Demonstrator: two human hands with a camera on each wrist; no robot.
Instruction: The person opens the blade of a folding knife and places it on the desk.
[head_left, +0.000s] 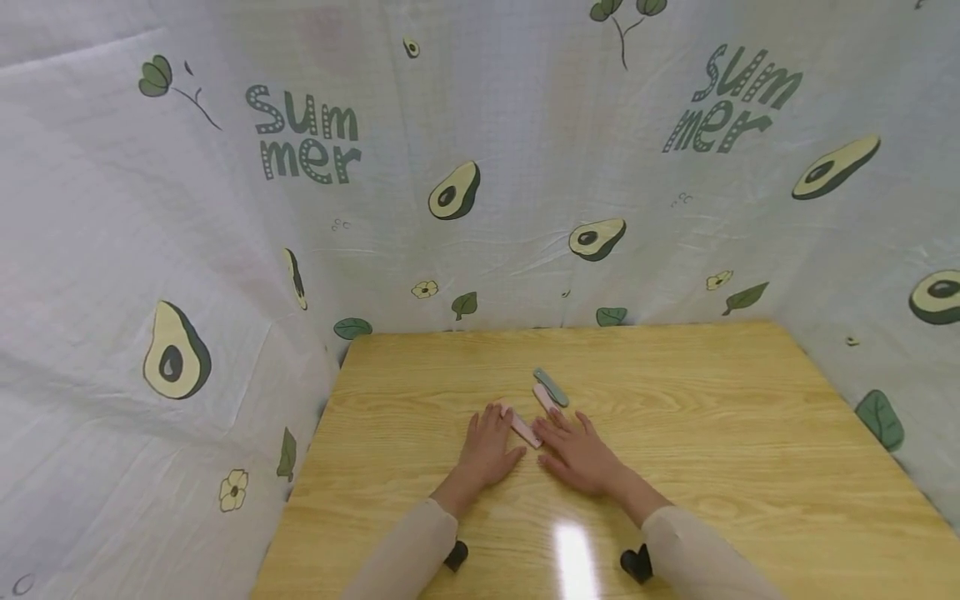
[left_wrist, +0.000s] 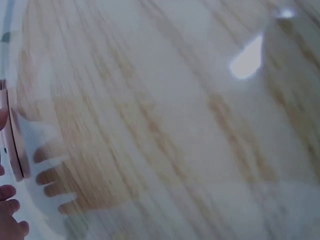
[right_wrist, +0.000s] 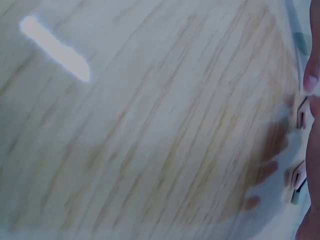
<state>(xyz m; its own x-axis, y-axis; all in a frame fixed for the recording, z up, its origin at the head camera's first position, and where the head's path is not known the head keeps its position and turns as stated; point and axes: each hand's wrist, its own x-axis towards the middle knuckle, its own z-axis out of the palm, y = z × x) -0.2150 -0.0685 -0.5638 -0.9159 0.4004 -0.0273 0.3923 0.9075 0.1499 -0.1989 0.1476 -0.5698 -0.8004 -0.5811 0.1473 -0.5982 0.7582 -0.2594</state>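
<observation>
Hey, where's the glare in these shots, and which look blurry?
Head view: a white glare patch on the wooden table, low in frame, left hand and right hand fairly clear; left wrist view: glare upper right, soft wood grain, dark finger shapes lower left; right wrist view: glare upper left, soft too, dark finger shapes lower right.

Tabletop (head_left: pixel 720 433) is wood-grained, smooth and glossy, with a bright reflection; drape (head_left: pixel 525 117) is matt printed cloth, lightly creased; nearer pink piece (head_left: pixel 523 429), farther pink piece (head_left: pixel 545 397) and grey-green piece (head_left: pixel 552 387) look smooth, plastic-like; sleeves (head_left: pixel 408 546), matt fabric.
</observation>
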